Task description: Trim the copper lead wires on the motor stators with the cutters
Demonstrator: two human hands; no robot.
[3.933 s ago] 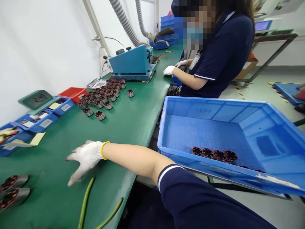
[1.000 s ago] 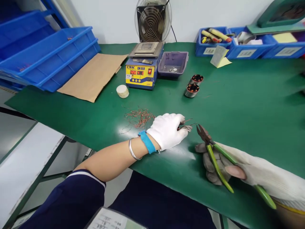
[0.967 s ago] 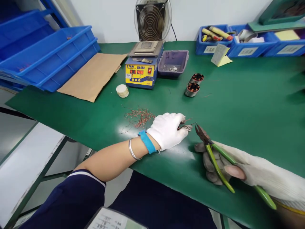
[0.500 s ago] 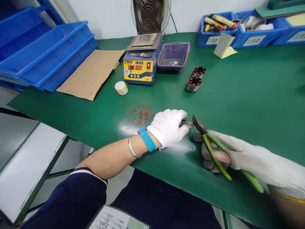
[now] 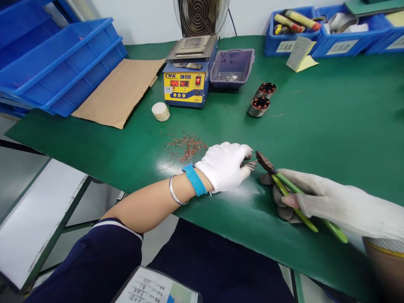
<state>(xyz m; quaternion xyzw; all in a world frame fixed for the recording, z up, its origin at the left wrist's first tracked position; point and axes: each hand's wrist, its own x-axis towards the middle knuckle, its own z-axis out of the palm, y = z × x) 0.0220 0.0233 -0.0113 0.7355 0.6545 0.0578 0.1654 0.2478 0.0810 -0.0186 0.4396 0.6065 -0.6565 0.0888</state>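
My left hand (image 5: pixel 225 167), in a white glove with grey fingertips, is closed on a thin copper wire (image 5: pixel 256 159) that sticks out to the right. My right hand (image 5: pixel 296 195), also gloved, is wrapped round green-handled cutting pliers (image 5: pixel 282 183). The pliers' dark jaws are at the wire, just right of my left fingertips, and their handles are closer together than fully spread. Left of my left hand lies a loose heap of copper wire pieces (image 5: pixel 187 146). Beyond my hands stand two metal rings with copper windings (image 5: pixel 259 106), side by side.
A blue and yellow heating unit (image 5: pixel 183 86) stands at the back, beside a purple tray (image 5: pixel 232 67). Also there are a round white block (image 5: pixel 160 112), brown cardboard (image 5: pixel 121 92), blue crates (image 5: pixel 63 63) at the left and blue tool bins (image 5: pixel 288 33) at the back right.
The pliers' handles have come closer together in my right hand, and the jaws have closed in on the wire. My right hand has shifted slightly right. The view has tilted a little.
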